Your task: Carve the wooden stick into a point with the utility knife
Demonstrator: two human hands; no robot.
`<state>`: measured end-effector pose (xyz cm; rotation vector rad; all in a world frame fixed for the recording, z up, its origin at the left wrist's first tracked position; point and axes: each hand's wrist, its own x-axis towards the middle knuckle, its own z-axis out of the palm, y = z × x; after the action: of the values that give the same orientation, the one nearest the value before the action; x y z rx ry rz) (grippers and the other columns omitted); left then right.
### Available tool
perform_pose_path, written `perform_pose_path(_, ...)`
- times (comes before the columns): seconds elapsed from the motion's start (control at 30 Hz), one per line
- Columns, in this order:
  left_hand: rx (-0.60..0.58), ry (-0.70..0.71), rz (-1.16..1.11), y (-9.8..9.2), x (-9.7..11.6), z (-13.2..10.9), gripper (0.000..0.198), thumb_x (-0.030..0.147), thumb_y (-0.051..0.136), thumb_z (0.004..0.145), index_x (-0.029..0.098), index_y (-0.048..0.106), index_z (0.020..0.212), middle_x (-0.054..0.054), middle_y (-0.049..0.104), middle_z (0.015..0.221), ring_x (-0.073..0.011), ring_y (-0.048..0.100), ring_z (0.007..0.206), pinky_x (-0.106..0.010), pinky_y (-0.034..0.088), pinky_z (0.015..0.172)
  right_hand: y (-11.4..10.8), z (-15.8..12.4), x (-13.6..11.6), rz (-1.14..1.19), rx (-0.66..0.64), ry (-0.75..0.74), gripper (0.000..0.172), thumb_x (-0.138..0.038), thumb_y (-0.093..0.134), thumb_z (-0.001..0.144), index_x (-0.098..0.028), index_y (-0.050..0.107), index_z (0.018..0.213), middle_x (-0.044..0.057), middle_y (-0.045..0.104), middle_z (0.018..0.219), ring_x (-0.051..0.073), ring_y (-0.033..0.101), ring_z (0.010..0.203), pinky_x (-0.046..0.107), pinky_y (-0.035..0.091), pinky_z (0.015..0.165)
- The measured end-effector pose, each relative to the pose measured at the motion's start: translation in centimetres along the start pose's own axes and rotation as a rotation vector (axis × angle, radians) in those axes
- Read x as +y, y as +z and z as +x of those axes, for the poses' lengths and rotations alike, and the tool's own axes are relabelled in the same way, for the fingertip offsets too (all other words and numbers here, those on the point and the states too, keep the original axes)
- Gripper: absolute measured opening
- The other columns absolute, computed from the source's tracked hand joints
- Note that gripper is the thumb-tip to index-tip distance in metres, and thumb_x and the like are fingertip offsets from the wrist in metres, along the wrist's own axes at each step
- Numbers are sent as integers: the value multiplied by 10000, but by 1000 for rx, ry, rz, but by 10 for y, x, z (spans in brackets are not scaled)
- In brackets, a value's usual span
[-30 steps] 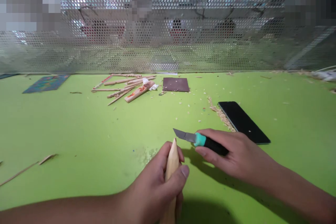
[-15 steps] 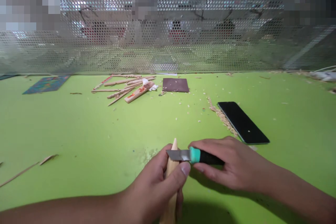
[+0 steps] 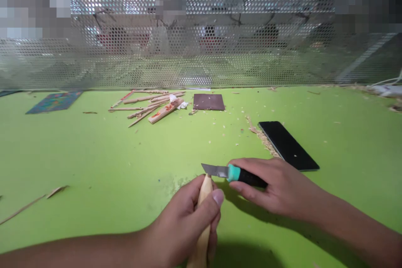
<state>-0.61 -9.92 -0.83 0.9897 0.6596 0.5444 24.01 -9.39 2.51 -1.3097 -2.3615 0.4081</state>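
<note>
In my left hand (image 3: 191, 217) is a pale wooden stick (image 3: 204, 194) with a tapered tip, its lower end running out of the bottom of the view. The fingers wrap round it and the thumb lies along its near side. My right hand (image 3: 270, 186) grips a carving knife (image 3: 234, 173) with a black and turquoise handle. The knife's flat, slanted blade points left and lies at the very tip of the stick; whether it touches the wood I cannot tell.
A black phone (image 3: 289, 144) lies right of centre, with wood shavings (image 3: 265, 139) along its left edge. Several carved sticks (image 3: 147, 109) and a brown sandpaper sheet (image 3: 209, 102) lie farther back. A perforated metal screen (image 3: 201, 50) closes the table's far side.
The blade has moved away from me, from across the stick's tapered part up to its tip. My right hand rose slightly with it, while the stick's tip came a little nearer.
</note>
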Motion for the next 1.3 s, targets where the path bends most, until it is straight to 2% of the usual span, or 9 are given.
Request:
perform_pose_path(0.13, -8, -11, 21, -1, 0, -1, 429, 589, 715, 984, 199, 537, 1015, 75, 530, 695, -68, 533, 456, -194, 493, 447, -1, 2, -3, 52, -115, 6, 391, -532, 510, 1098, -203, 719, 1064, 29, 765, 815, 186, 693, 666, 288, 428, 604)
perform_pose_path(0.3, -5, -25, 58, -2, 1, 0, 438, 606, 698, 985, 198, 559, 1062, 80, 533, 643, -86, 526, 438, -206, 440, 445, 1, 2, -6, 77, -198, -14, 425, -559, 502, 1091, -197, 725, 1079, 27, 748, 793, 185, 683, 652, 298, 418, 603)
perform_pose_path(0.5, 25, -50, 108, 0, 2, -1, 456, 636, 650, 999, 201, 548, 1088, 68, 551, 625, -106, 517, 442, -222, 422, 450, 0, 1, -5, 23, -149, 4, 436, -568, 487, 1096, -205, 728, 1087, 51, 780, 844, 215, 722, 693, 315, 467, 616)
perform_pose_path(0.73, 21, 13, 225, -2, 7, -1, 449, 626, 647, 1009, 202, 522, 928, 48, 536, 695, -84, 505, 533, -215, 408, 513, -1, 4, 6, -96, 8, 146, 439, -540, 466, 1106, -207, 748, 1155, 108, 834, 979, 266, 774, 759, 356, 546, 661)
perform_pose_path(0.9, -2, -26, 132, -1, 6, -1, 473, 654, 664, 988, 209, 506, 980, 61, 516, 714, -80, 490, 524, -208, 439, 493, 1, 1, 5, -77, -5, 153, 476, -579, 458, 1102, -207, 750, 1154, 116, 842, 1006, 281, 789, 769, 370, 564, 663)
perform_pose_path(1.03, 26, -34, 104, 0, 5, -2, 434, 618, 654, 1011, 217, 497, 966, 75, 521, 663, -79, 504, 487, -207, 428, 484, -1, 2, 3, -80, 19, 152, 422, -544, 486, 1099, -214, 744, 1150, 110, 844, 1013, 279, 796, 793, 356, 558, 664)
perform_pose_path(1.17, 40, 17, 157, 0, 5, 0, 401, 573, 665, 1022, 207, 523, 944, 76, 543, 640, -76, 520, 481, -210, 412, 501, -2, 3, 1, -70, 59, 135, 355, -506, 519, 1090, -228, 738, 1117, 74, 838, 940, 246, 775, 721, 329, 530, 629)
perform_pose_path(1.3, 39, 3, 101, 0, 6, 1, 403, 570, 680, 1015, 210, 514, 944, 85, 545, 629, -71, 525, 447, -195, 409, 467, -2, 3, 1, -64, 58, 140, 345, -505, 518, 1089, -233, 730, 1104, 71, 838, 939, 237, 770, 714, 321, 516, 622)
